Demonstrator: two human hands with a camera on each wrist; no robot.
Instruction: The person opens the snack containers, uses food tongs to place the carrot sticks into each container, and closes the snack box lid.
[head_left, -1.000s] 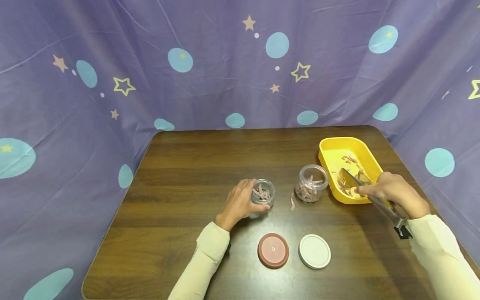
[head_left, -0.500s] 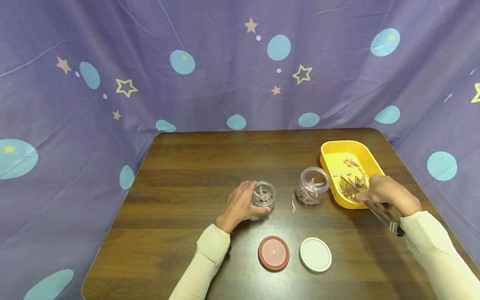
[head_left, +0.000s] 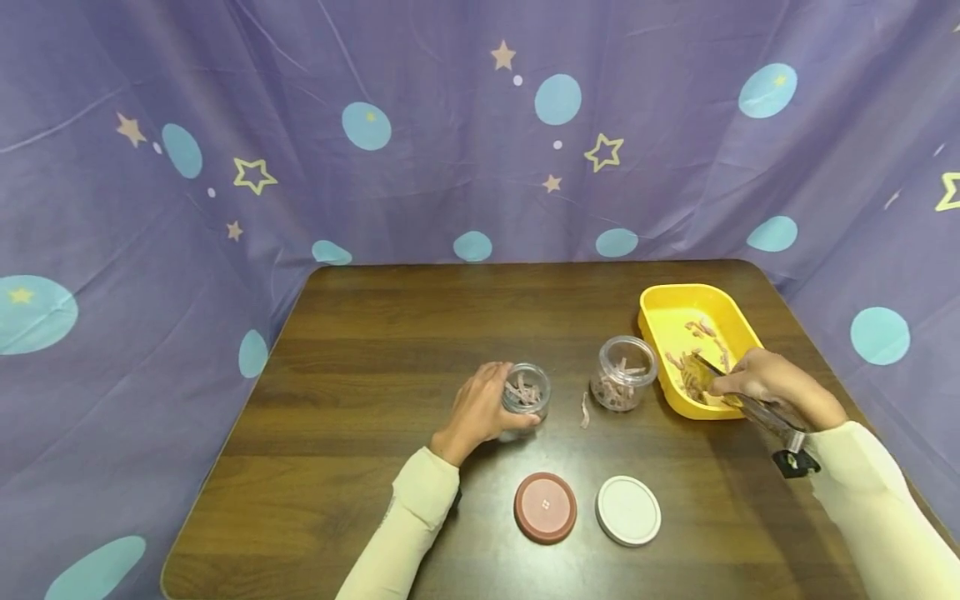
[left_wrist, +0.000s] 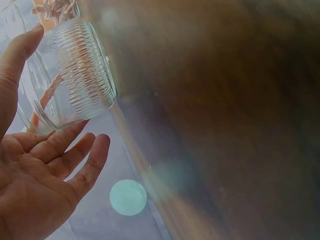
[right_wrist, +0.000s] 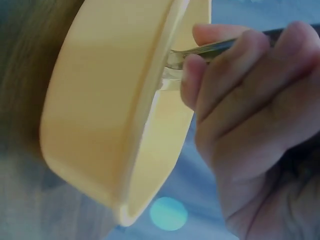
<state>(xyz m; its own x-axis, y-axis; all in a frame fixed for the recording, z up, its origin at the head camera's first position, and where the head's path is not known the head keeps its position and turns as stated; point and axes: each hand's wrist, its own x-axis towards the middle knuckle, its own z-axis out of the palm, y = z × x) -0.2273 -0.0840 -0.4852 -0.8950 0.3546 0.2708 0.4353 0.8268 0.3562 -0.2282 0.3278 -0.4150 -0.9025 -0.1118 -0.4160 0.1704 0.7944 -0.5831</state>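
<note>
In the head view my left hand [head_left: 480, 408] holds a small glass jar [head_left: 527, 390] from its left side, thumb at the near side and fingers at the far side. Brownish-pink dried strips lie inside it; the ribbed glass shows in the left wrist view. My right hand [head_left: 783, 387] grips metal tongs [head_left: 759, 412], their tips down in a yellow tray [head_left: 666, 312] among more such strips [head_left: 690, 373]. The right wrist view shows fingers and thumb closed round the tongs beside the tray's wall [right_wrist: 100, 100], which hides the tips.
Between the held jar and the tray stands a second open glass jar [head_left: 622, 379] with strips in it. One loose strip [head_left: 585, 411] lies on the wooden table [head_left: 390, 333]. A reddish-brown lid [head_left: 545, 507] and a white lid [head_left: 628, 510] lie near the front.
My right hand has shifted slightly left overall, and the tongs have moved among the strips in the tray. My left hand and its jar have kept their place.
</note>
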